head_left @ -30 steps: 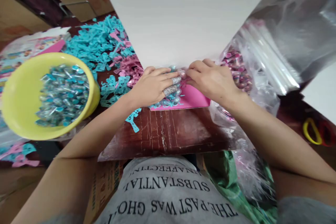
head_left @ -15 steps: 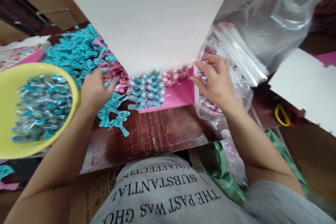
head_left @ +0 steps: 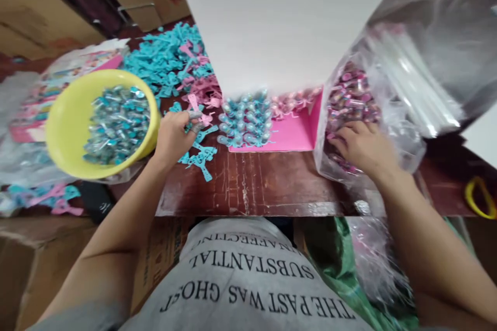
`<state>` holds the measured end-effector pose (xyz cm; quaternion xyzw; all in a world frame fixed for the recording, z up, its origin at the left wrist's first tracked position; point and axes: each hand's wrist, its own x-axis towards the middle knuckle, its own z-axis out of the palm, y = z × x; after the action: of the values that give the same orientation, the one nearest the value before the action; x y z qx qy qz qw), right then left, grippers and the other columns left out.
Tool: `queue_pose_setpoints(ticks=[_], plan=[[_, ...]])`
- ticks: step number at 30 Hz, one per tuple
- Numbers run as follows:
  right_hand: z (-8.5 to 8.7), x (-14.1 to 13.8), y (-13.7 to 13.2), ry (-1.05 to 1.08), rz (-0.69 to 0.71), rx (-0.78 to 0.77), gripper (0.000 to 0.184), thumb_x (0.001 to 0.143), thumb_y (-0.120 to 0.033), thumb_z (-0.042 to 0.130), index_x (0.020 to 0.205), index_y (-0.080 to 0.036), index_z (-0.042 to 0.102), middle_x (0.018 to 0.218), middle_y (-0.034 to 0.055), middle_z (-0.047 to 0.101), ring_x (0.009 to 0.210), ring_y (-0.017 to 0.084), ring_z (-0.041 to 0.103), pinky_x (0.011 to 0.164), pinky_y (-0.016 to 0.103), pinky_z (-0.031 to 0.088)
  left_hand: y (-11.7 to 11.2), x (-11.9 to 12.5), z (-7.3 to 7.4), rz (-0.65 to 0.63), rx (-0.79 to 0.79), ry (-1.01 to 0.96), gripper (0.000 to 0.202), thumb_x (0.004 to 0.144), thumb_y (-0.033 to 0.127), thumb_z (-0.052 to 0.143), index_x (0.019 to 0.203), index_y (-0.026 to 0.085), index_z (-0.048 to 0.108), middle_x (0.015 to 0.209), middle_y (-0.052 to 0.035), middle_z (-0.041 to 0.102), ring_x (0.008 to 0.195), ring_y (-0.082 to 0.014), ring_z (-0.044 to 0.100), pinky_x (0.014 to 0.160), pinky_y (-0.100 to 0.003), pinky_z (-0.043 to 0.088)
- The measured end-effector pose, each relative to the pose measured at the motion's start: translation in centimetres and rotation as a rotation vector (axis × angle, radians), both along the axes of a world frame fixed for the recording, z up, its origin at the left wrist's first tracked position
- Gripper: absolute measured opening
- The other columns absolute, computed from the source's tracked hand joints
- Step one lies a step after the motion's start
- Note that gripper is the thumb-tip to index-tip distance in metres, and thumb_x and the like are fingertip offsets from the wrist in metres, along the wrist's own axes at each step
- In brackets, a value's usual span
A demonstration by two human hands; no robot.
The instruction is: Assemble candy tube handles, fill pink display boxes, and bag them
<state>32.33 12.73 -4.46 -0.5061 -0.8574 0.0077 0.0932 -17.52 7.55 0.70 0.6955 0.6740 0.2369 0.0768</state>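
My left hand pinches a small pink plastic piece just above the loose blue and pink pieces on the dark wooden table. My right hand reaches into a clear plastic bag of small pink wrapped items, fingers curled among them; what they hold is hidden. Between the hands a pink card carries rows of small blue capsules and pink capsules.
A yellow bowl full of blue wrapped items stands at the left. A heap of blue plastic pieces lies behind it. A big white sheet leans at the back. Yellow ring at far right. Green bag below the table edge.
Both hands left the pink card: the left went to the loose pieces and picked up a pink one, the right moved right and went down into the clear bag.
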Motion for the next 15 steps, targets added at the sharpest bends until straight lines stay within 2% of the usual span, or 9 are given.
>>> queue_pose_setpoints(ticks=[2, 5, 8, 10, 11, 13, 15], plan=[[0.4, -0.1, -0.5, 0.119, -0.044, 0.003, 0.044, 0.107, -0.055, 0.043, 0.106, -0.022, 0.073, 0.103, 0.0208, 0.074, 0.095, 0.039, 0.068, 0.082, 0.054, 0.053, -2.7, 0.4, -0.2, 0.015, -0.029, -0.03, 0.028, 0.097, 0.044, 0.068, 0.106, 0.019, 0.076, 0.102, -0.0084, 0.08, 0.101, -0.0271, 0.071, 0.097, -0.047, 0.054], [1.6, -0.5, -2.5, 0.24, -0.202, -0.055, 0.049, 0.104, -0.065, 0.042, 0.135, -0.034, 0.064, 0.1, 0.0145, 0.074, 0.083, 0.04, 0.071, 0.068, 0.056, 0.054, -7.0, 2.4, -1.7, 0.03, -0.107, -0.106, 0.025, 0.101, 0.038, 0.064, 0.114, 0.02, 0.075, 0.108, -0.008, 0.08, 0.1, -0.0233, 0.073, 0.091, -0.038, 0.057], [2.8, -1.0, -4.9, 0.331, -0.198, -0.065, 0.047, 0.102, -0.065, 0.048, 0.146, -0.051, 0.054, 0.114, 0.0115, 0.074, 0.095, 0.044, 0.073, 0.07, 0.062, 0.056, -10.7, 4.8, -3.5, -0.008, -0.15, -0.152, 0.02, 0.103, 0.03, 0.063, 0.116, 0.021, 0.075, 0.103, -0.0071, 0.079, 0.097, -0.0224, 0.073, 0.089, -0.037, 0.059], [3.4, -1.4, -6.1, 0.34, -0.124, -0.048, 0.044, 0.103, -0.055, 0.053, 0.146, -0.047, 0.057, 0.123, 0.0149, 0.072, 0.112, 0.047, 0.071, 0.079, 0.063, 0.059, -12.1, 5.5, -4.2, -0.084, -0.131, -0.128, 0.024, 0.102, 0.03, 0.065, 0.123, 0.021, 0.073, 0.11, -0.0093, 0.078, 0.105, -0.0242, 0.073, 0.095, -0.039, 0.059], [3.5, -1.7, -6.5, 0.338, -0.088, -0.04, 0.042, 0.103, -0.049, 0.056, 0.145, -0.042, 0.059, 0.124, 0.0174, 0.071, 0.117, 0.047, 0.07, 0.084, 0.062, 0.059, -12.3, 5.5, -4.4, -0.128, -0.114, -0.092, 0.031, 0.1, 0.031, 0.068, 0.129, 0.021, 0.071, 0.12, -0.0123, 0.076, 0.115, -0.0269, 0.071, 0.102, -0.043, 0.057], [3.6, -2.6, -7.1, 0.34, -0.023, -0.025, 0.039, 0.103, -0.038, 0.06, 0.141, -0.033, 0.063, 0.121, 0.0201, 0.071, 0.119, 0.046, 0.069, 0.092, 0.061, 0.06, -12.1, 5.0, -4.7, -0.233, -0.104, 0.022, 0.049, 0.096, 0.032, 0.073, 0.143, 0.019, 0.064, 0.144, -0.0179, 0.067, 0.136, -0.035, 0.061, 0.113, -0.052, 0.05], [3.4, -3.9, -7.7, 0.381, 0.04, -0.034, 0.036, 0.101, -0.032, 0.064, 0.137, -0.029, 0.065, 0.116, 0.0186, 0.074, 0.113, 0.042, 0.072, 0.094, 0.058, 0.061, -11.1, 4.3, -5.0, -0.364, -0.154, 0.134, 0.053, 0.095, 0.026, 0.072, 0.147, 0.021, 0.062, 0.15, -0.017, 0.065, 0.144, -0.0394, 0.054, 0.118, -0.059, 0.044]])
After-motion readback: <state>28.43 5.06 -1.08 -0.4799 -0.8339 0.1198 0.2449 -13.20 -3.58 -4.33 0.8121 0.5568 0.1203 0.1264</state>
